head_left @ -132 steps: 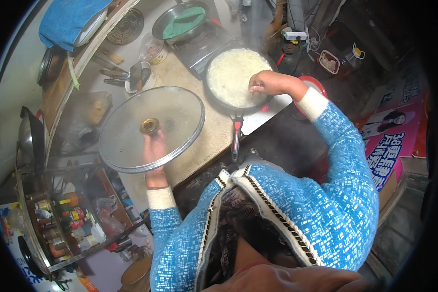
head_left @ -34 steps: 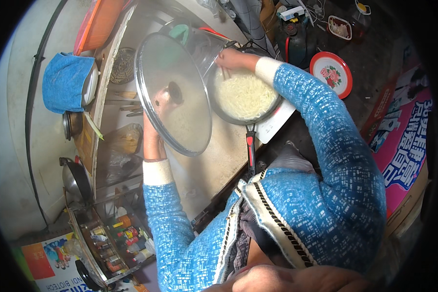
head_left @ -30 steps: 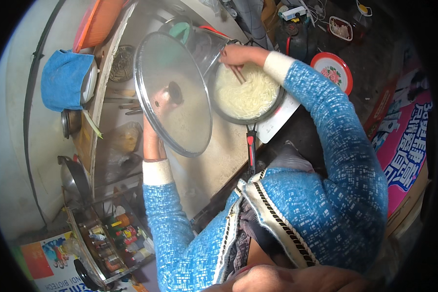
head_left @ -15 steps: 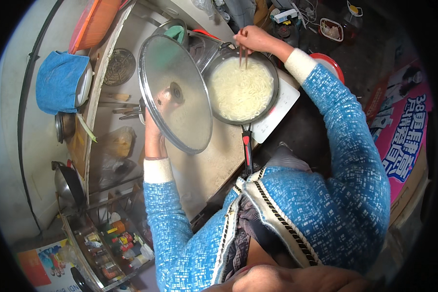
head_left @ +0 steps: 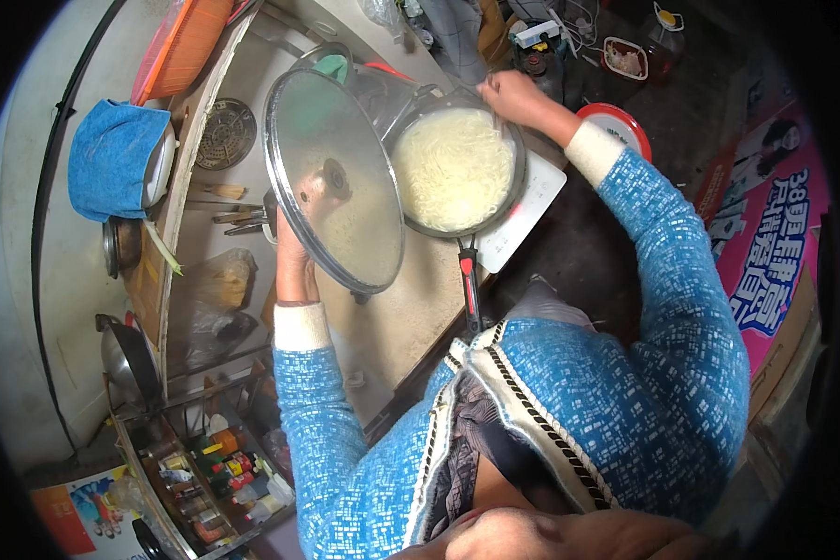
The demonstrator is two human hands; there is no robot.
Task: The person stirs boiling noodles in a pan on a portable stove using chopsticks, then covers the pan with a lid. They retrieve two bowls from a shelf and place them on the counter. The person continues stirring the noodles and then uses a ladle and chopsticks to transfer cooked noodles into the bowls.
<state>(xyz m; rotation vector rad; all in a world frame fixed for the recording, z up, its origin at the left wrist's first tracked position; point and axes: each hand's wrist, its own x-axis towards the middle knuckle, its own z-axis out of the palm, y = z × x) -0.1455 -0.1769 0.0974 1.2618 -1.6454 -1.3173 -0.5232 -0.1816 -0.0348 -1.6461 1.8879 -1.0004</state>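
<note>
Above the counter point(head_left: 392, 322), your lid point(head_left: 353, 229) tilts beside the pan point(head_left: 521, 177) of noodles point(head_left: 453, 173), whose handle point(head_left: 469, 285) points at you: a body bump could spill it. Your left hand point(head_left: 315, 192) clasps the lid's knob point(head_left: 335, 178); whether your curled right hand point(head_left: 517, 96) pinches anything is unclear.

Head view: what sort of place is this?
Likely a small home-style kitchen: a pan of pale noodles, a see-through lid, and a cluster of bottles at lower left.
</note>
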